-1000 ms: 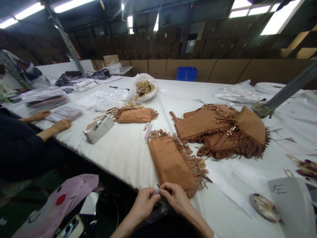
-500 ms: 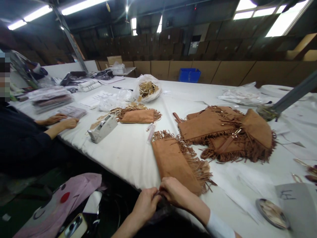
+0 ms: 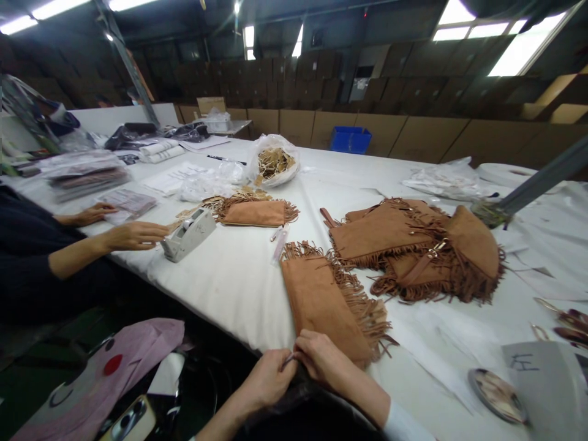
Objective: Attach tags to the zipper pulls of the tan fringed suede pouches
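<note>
At the table's near edge my left hand and my right hand meet, fingers closed in a pinch. Between the fingertips shows a small, thin, greyish-purple bit of something I cannot make out; whatever hangs below is lost in the dark. Just beyond my right hand, close to its fingers, lies a flat brown fringed pouch. Farther up the table rests a second fringed pouch. A pile of brown fringed bags with a strap and metal clasp lies to the right.
At left, a co-worker's hand reaches by a tape dispenser. A plastic bag of tan scraps stands mid-table. A grey post rises at right, near a round tin. A pink bag and phone are lower left.
The co-worker's near hand has lifted off the flat packet and moved right to the tape dispenser. My hands stay pinched together in nearly the same spot.
</note>
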A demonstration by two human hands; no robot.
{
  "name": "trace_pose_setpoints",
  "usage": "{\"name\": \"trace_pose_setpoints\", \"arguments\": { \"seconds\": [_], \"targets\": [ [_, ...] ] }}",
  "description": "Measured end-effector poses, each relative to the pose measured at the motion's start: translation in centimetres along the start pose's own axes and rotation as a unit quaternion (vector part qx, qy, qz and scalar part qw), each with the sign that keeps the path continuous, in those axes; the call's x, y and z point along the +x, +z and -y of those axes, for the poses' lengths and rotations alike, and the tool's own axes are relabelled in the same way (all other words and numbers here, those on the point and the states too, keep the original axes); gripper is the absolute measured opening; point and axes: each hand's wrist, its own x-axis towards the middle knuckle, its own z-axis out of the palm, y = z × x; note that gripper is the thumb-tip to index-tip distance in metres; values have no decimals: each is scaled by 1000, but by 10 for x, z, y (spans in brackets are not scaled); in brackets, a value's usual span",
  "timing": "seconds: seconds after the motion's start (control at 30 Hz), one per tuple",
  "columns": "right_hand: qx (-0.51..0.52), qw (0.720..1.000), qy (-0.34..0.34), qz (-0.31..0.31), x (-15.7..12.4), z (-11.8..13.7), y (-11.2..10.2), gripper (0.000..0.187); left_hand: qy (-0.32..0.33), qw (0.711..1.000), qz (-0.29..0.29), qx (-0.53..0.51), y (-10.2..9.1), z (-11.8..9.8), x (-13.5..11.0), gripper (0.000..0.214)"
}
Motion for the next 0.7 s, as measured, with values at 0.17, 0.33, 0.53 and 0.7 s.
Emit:
{"name": "trace_pose_setpoints", "arguments": {
  "seconds": [0.17, 0.33, 0.53, 0.7],
  "targets": [
    [84, 996, -35, -26, -6, -4, 0, 21, -81, 974, 79, -197, 2, 3, 1, 32],
    [101, 993, -47, -29, -17, 0, -2, 23, -170, 895, 137, -388, 1, 12, 3, 30],
    [60, 990, -54, -116, -32, 2, 25, 23, -203, 861, 136, -446, 4, 23, 7, 28],
    [33, 980, -64, -183, -36, 1, 43, 22, -189, 869, 123, -441, 4, 24, 4, 33]
  ]
}}
